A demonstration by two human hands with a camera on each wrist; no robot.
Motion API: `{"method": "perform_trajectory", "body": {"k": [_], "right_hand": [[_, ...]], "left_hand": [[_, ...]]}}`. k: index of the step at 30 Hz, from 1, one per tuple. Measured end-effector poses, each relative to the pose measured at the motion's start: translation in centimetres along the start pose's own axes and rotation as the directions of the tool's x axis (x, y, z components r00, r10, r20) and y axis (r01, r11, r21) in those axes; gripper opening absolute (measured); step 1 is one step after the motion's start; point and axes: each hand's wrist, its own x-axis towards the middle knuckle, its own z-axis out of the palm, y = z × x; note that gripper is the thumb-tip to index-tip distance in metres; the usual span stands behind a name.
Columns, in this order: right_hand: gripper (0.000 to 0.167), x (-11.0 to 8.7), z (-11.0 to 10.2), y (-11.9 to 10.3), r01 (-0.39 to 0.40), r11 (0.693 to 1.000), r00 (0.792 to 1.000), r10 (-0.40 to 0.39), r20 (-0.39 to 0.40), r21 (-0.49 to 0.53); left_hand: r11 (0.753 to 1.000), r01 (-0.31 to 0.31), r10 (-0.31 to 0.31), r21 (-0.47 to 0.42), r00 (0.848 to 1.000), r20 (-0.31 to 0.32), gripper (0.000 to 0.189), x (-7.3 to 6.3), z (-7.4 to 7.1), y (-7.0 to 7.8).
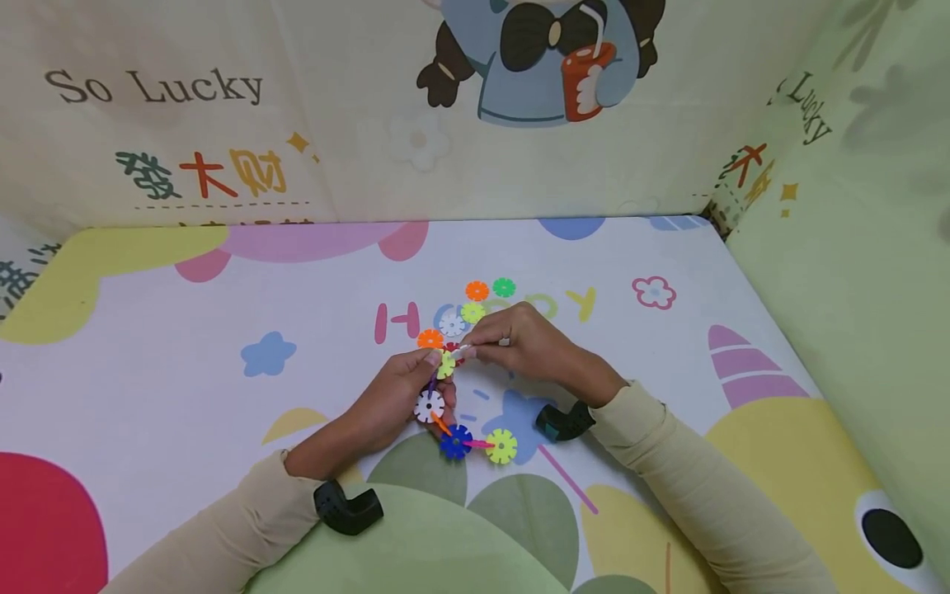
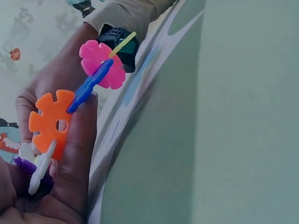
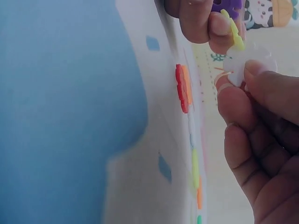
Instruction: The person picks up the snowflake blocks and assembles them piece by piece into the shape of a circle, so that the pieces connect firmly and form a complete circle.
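Note:
My left hand (image 1: 397,386) pinches a yellow-green notched plastic disc (image 1: 446,364) at the top of a linked chain. Below it the chain runs through a purple disc (image 3: 229,6), a white disc (image 1: 429,406), an orange disc (image 2: 52,122), a blue disc (image 1: 456,443), a pink disc (image 2: 103,64) and a yellow-green end disc (image 1: 501,446). Between its thumb and fingertips my right hand (image 1: 529,342) holds another white disc (image 3: 252,59). That disc's edge meets the yellow-green disc in the right wrist view. Part of the chain lies along the left fingers.
Loose discs lie on the printed tabletop (image 1: 185,396) just beyond the hands: orange (image 1: 477,290), green (image 1: 504,287), yellow-green (image 1: 472,313), white (image 1: 451,322), another orange (image 1: 430,339) and red (image 3: 181,88). A printed cloth wall (image 1: 341,165) rises behind the table, another (image 1: 876,272) at right.

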Motion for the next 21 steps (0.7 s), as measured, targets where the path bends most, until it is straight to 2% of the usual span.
{"method": "perform_trajectory", "body": {"k": [3, 6, 10, 14, 21], "right_hand": [[0.014, 0.02, -0.04, -0.1, 0.027, 0.999, 1.0, -0.026, 0.006, -0.025], [0.014, 0.07, 0.03, -0.14, 0.087, 0.993, 0.996, -0.087, 0.005, -0.083], [0.015, 0.11, 0.0, -0.37, 0.14, 0.979, 0.99, -0.141, 0.005, -0.148], [0.015, 0.16, -0.15, -0.48, 0.115, 0.983, 0.993, -0.114, 0.017, -0.145], [0.018, 0.36, -0.38, -0.98, 0.016, 0.987, 1.0, -0.014, 0.014, -0.163]], "left_hand": [[1.0, -0.002, 0.002, 0.018, 1.0, 0.003, 0.043, 0.04, -0.03, 0.0], [1.0, -0.006, 0.006, 0.029, 1.0, 0.01, 0.043, 0.0, -0.08, 0.05], [1.0, -0.011, 0.01, 0.014, 1.0, 0.02, 0.043, 0.06, -0.1, 0.14], [1.0, 0.001, -0.001, -0.021, 1.0, 0.021, 0.041, 0.13, -0.1, 0.11], [0.996, -0.001, 0.005, -0.086, 0.999, 0.047, 0.045, 0.11, -0.02, 0.12]]}}
